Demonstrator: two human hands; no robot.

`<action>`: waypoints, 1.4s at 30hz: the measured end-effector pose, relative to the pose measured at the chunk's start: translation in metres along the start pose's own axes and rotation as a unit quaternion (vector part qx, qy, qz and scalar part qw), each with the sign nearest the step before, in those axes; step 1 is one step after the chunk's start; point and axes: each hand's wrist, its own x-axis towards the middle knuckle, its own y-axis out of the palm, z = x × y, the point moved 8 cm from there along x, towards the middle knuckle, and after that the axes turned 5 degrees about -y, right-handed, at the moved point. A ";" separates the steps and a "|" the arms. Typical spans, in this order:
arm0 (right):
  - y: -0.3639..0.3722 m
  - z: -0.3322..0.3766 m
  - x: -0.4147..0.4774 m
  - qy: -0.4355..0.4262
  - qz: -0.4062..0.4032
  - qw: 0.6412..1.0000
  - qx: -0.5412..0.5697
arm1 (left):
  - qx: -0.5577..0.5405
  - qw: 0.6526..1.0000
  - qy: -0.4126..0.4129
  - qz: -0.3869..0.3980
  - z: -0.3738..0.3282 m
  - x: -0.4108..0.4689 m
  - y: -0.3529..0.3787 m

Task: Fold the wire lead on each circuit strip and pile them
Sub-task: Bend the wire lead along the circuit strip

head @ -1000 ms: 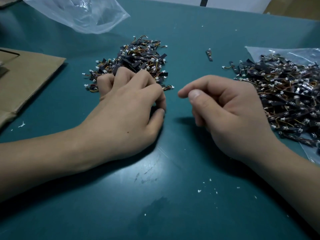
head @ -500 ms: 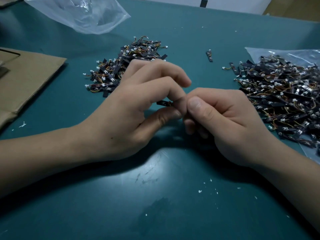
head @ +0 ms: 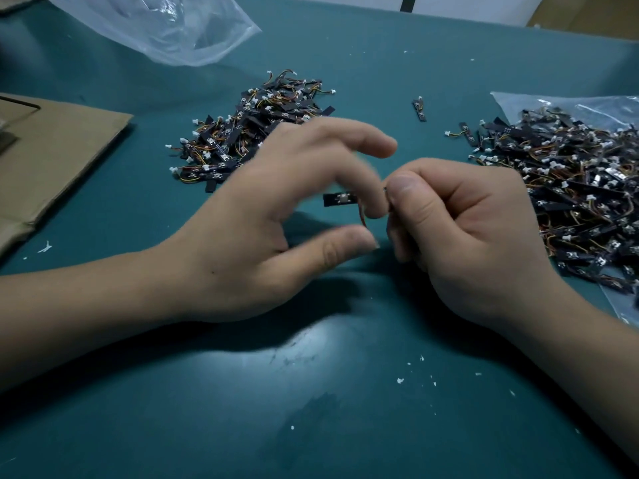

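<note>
Right hand (head: 466,236) pinches one end of a small black circuit strip (head: 340,198) between thumb and forefinger | strip juts toward left hand (head: 273,223), its orange wire lead (head: 363,218) drooping between that hand's parted thumb and blurred fingers | smaller pile of wired black strips (head: 256,133) beyond left hand | larger heap of wired black strips (head: 570,188) just right of right hand

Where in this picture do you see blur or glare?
Head view: the fingers of the left hand are smeared by motion; the right hand and the circuit strip it pinches look sharp; a glare patch lies on the table below the hands.
</note>
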 end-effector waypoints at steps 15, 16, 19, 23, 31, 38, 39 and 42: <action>0.002 -0.003 -0.001 0.022 0.013 0.999 0.038 | -0.058 0.985 -0.159 -0.030 0.024 0.003 -0.006; 0.004 -0.002 -0.001 0.023 0.024 0.999 0.038 | -0.063 0.985 -0.160 -0.028 0.025 0.003 -0.007; 0.006 0.000 -0.001 0.019 0.036 0.999 0.023 | -0.075 0.985 -0.156 -0.006 0.023 0.003 -0.003; 0.006 0.002 0.000 0.024 0.041 0.999 0.019 | -0.056 0.988 -0.145 -0.006 0.018 0.004 -0.002; 0.007 -0.003 0.000 0.045 0.049 0.997 -0.029 | 0.006 0.992 -0.126 -0.026 0.011 0.002 -0.004; 0.008 -0.002 0.000 0.042 0.063 0.997 -0.033 | 0.007 0.990 -0.137 -0.017 0.013 0.002 -0.003; 0.009 -0.002 0.000 0.041 0.065 0.996 -0.033 | 0.009 0.990 -0.140 -0.019 0.013 0.002 -0.003; 0.009 -0.002 0.001 0.043 0.062 0.997 -0.033 | 0.008 0.990 -0.143 -0.022 0.014 0.002 -0.004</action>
